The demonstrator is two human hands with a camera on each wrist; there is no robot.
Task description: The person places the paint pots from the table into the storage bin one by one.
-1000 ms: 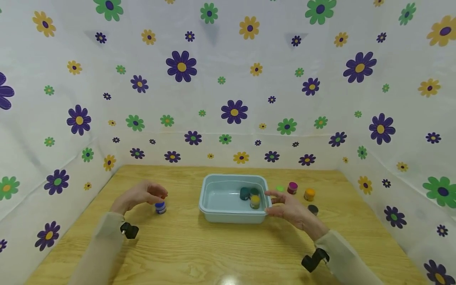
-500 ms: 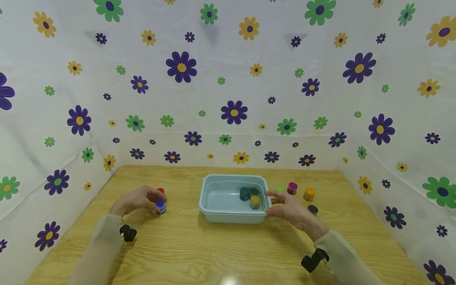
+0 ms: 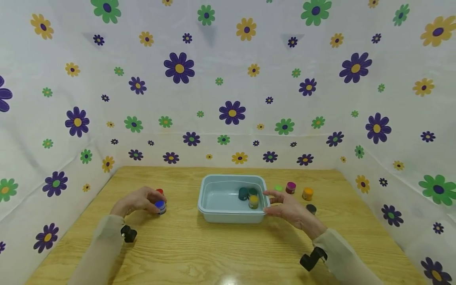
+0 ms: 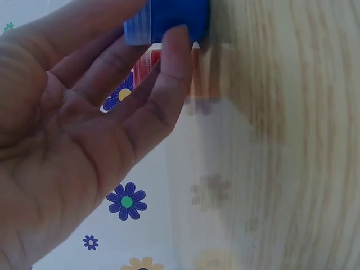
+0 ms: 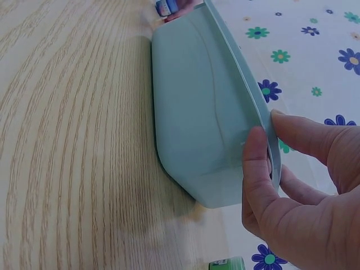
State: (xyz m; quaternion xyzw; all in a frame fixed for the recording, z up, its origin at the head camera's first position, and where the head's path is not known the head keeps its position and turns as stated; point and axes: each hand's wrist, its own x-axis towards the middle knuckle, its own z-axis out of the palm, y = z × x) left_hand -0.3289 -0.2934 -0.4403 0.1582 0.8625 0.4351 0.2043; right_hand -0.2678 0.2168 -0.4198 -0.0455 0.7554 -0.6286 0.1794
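Observation:
My left hand [image 3: 139, 201] pinches a small paint jar with a blue lid [image 3: 161, 206] at the left of the table. The left wrist view has this blue jar [image 4: 174, 21] at its top edge, between thumb and fingers. Just behind it a red-lidded paint jar [image 3: 160, 191] is partly hidden by the fingers. My right hand [image 3: 290, 209] grips the right rim of a pale blue plastic basin [image 3: 228, 217], as the right wrist view of the basin wall [image 5: 191, 107] also shows. Inside the basin stand two dark green jars [image 3: 243, 193] and a yellow one [image 3: 253, 202].
Right of the basin stand a light green jar [image 3: 278, 188], a magenta jar [image 3: 291, 187], an orange jar [image 3: 308, 193] and a dark jar [image 3: 311, 209], partly behind my right hand. Flower-patterned sheeting [image 3: 199, 91] walls in the wooden table [image 3: 199, 253] at the back and sides.
My left hand has come down from over the red jar to the blue jar, and its fingers have closed round it. The right hand keeps its hold on the basin rim.

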